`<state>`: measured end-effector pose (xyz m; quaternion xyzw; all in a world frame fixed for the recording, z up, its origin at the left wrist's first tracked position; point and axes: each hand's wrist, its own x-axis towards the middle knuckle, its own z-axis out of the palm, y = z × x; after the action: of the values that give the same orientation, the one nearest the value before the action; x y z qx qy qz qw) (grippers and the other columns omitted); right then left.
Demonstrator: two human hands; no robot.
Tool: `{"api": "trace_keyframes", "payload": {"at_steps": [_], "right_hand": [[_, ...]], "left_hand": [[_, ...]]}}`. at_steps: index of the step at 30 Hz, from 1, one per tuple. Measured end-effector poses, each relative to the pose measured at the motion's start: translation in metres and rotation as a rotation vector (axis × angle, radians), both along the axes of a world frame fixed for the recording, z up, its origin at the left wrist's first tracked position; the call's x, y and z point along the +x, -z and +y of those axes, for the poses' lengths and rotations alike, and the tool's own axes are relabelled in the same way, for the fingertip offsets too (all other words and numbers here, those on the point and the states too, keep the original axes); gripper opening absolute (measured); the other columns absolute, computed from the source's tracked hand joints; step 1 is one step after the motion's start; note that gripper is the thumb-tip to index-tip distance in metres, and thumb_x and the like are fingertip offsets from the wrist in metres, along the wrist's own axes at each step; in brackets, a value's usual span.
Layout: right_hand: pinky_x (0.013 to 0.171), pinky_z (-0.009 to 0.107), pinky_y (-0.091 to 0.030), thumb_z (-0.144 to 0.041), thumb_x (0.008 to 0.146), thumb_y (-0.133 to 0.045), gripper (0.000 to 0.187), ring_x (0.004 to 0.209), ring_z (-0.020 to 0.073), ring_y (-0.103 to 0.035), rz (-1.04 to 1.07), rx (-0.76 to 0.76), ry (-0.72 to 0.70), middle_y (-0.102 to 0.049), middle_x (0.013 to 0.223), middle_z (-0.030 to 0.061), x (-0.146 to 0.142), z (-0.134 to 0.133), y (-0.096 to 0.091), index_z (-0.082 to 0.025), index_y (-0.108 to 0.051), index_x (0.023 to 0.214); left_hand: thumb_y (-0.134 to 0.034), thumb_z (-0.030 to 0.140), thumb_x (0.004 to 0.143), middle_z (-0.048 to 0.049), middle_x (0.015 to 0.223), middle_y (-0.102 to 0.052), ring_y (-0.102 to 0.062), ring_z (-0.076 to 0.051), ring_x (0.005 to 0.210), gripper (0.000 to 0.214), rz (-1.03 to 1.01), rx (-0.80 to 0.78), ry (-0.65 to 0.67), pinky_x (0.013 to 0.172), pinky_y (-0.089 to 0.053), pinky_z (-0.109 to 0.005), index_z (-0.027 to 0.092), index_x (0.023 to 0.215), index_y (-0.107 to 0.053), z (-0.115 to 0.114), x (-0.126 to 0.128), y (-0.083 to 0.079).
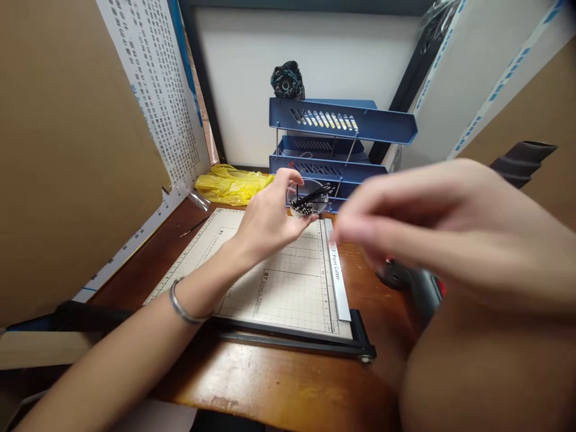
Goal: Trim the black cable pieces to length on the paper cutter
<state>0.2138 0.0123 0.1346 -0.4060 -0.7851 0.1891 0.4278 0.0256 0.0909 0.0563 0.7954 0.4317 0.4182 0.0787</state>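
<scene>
Slanting lengthwise, black sticks (311, 197) point up-right; left grip (273, 215) holds their cup (308, 185).

And there on the bare left forearm (121, 363), just below the left hand (270, 222), gleams a slim, curved, silver-grey, metallic-looking bangle (174, 300)! Over to the right hand (468, 210): ungloved, bare-fingered, its finer detail lost in blur.

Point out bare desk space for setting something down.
Bare desk shows between paper cutter and near edge, plus a strip between cutter and black tool. Crowded: back, with yellow plastic bag and blue letter trays; left hand overhangs cutter.
</scene>
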Motion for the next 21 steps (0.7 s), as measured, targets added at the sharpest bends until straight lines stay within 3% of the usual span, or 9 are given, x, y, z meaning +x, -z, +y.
{"api": "trace_keyframes", "payload": {"at_steps": [3, 5, 7, 12, 17, 21], "right_hand": [[0.045, 0.021, -0.034, -0.032, 0.094, -0.063, 0.029, 0.047, 0.0044, -0.041, -0.036, 0.040, 0.219, -0.050, 0.054, -0.0051, -0.008, 0.010, -0.005, -0.019, -0.070, 0.069], [0.046, 0.023, -0.031, -0.031, 0.095, -0.060, 0.026, 0.048, 0.0057, -0.042, -0.052, 0.068, 0.447, -0.053, 0.056, -0.0041, -0.012, 0.016, -0.004, -0.019, -0.069, 0.074], [0.051, 0.026, -0.037, -0.033, 0.094, -0.061, 0.022, 0.052, 0.0087, -0.049, -0.150, 0.031, 0.530, -0.059, 0.062, -0.0021, -0.015, 0.019, -0.003, -0.019, -0.070, 0.080], [0.062, 0.030, -0.045, -0.033, 0.087, -0.065, 0.014, 0.068, 0.0156, -0.062, -0.357, -0.108, 0.390, -0.072, 0.079, 0.0013, -0.024, 0.018, 0.003, -0.023, -0.074, 0.084], [0.065, 0.029, -0.047, -0.031, 0.087, -0.062, 0.017, 0.072, 0.0173, -0.067, -0.455, -0.155, 0.284, -0.076, 0.085, 0.0026, -0.033, 0.019, 0.006, -0.024, -0.078, 0.086], [0.060, 0.028, -0.046, -0.033, 0.089, -0.059, 0.022, 0.068, 0.0167, -0.066, -0.498, -0.211, 0.190, -0.076, 0.080, 0.0028, -0.037, 0.016, 0.005, -0.026, -0.079, 0.086]], "left_hand": [[-0.078, 0.036, 0.082, -0.0045, 0.120, -0.068, -0.067, -0.026, 0.112, 0.046, -0.011, 0.087, -0.077, 0.086, -0.058, -0.037, 0.028, 0.110, -0.042, -0.024, 0.002, 0.000], [-0.076, 0.033, 0.084, -0.0042, 0.124, -0.067, -0.066, -0.026, 0.118, 0.042, -0.029, 0.164, -0.074, 0.090, -0.059, -0.037, 0.028, 0.109, -0.042, -0.032, 0.002, 0.004], [-0.075, 0.028, 0.084, -0.0057, 0.126, -0.067, -0.065, -0.026, 0.121, 0.040, -0.050, 0.277, -0.039, 0.093, -0.060, -0.038, 0.026, 0.108, -0.043, -0.036, 0.000, 0.010], [-0.077, 0.016, 0.081, -0.0137, 0.132, -0.066, -0.065, -0.026, 0.123, 0.039, -0.077, 0.456, -0.021, 0.096, -0.062, -0.040, 0.020, 0.108, -0.049, -0.036, -0.010, 0.024], [-0.075, 0.013, 0.083, -0.0143, 0.135, -0.063, -0.063, -0.027, 0.128, 0.058, -0.111, 0.563, 0.026, 0.098, -0.062, -0.042, 0.020, 0.133, -0.047, -0.034, -0.018, 0.037], [-0.074, 0.012, 0.084, -0.0143, 0.135, -0.064, -0.063, -0.026, 0.127, 0.068, -0.116, 0.595, 0.031, 0.103, -0.060, -0.041, 0.018, 0.143, -0.042, -0.035, -0.018, 0.042]]}}
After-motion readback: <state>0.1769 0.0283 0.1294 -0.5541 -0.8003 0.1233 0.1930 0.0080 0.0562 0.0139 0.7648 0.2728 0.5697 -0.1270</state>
